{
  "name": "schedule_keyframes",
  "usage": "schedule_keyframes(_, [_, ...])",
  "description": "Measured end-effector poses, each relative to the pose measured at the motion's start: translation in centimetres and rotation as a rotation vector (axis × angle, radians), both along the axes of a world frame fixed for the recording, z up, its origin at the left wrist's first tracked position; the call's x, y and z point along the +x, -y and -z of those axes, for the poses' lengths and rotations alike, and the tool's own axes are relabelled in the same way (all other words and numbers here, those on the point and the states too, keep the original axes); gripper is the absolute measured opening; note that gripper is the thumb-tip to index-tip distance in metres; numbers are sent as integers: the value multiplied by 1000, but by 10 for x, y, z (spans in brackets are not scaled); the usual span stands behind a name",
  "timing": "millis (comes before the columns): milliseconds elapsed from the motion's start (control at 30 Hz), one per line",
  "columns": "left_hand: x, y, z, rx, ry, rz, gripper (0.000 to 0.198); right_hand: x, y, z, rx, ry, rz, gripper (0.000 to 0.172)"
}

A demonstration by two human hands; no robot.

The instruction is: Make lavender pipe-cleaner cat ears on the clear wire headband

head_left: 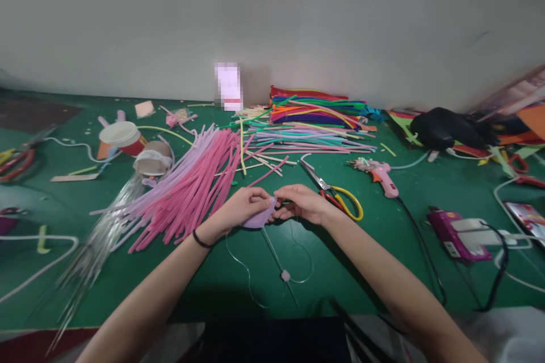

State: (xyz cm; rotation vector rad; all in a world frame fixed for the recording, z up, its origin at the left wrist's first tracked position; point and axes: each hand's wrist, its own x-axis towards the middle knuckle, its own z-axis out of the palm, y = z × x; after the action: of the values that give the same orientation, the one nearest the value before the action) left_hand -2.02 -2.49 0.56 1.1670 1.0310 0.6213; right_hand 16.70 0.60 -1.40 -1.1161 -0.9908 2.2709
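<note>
A flat lilac piece [259,218], thin like paper or cloth, is held above the middle of the table. My left hand [246,204], with a dark band at the wrist, grips it between thumb and fingers. At its right edge, my right hand [303,204] pinches a corner, though the fingertips partly hide the spot. Below the piece hangs a thin pale stem [272,248] with a small pale pink lump [285,276] on it. Fine transparent thread [247,272] loops down on both sides. Scissors [327,187] with yellow and red handles lie just beyond my right hand.
Pink and lilac pipe cleaners [200,181] spread left, beside silvery wires [97,238]. Multicoloured pipe cleaners [315,119] are stacked at the back. On the right are a pink glue gun [383,175], a purple power strip [460,235] and trailing cables. A paper cup [123,136] stands left.
</note>
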Motion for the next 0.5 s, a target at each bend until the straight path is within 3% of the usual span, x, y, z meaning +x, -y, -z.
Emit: schedule_keyframes(500, [-3, -2, 4, 14, -42, 7, 22, 1, 1, -4, 9, 24, -52, 24])
